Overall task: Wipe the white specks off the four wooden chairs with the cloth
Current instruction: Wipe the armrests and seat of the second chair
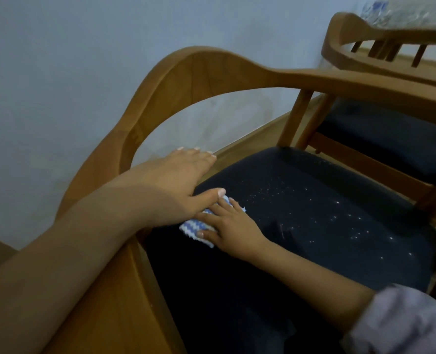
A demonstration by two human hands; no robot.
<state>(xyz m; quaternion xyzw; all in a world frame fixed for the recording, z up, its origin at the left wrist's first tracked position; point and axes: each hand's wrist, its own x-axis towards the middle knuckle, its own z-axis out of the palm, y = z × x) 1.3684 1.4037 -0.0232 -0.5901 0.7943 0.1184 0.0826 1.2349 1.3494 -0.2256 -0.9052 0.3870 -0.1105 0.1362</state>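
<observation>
A wooden chair (206,70) with a curved back and a dark padded seat (314,205) fills the view. White specks (339,218) are scattered over the right half of the seat. A blue-and-white cloth (195,226) lies on the seat's left part. My right hand (233,226) lies flat on the cloth with its fingers spread. My left hand (183,180) rests at the seat's left edge, fingers straight and its thumb touching the cloth's top.
A second wooden chair (380,39) with a dark seat (390,139) stands close behind on the right. A pale wall (58,72) runs along the left, with a strip of wooden floor (252,134) at its base.
</observation>
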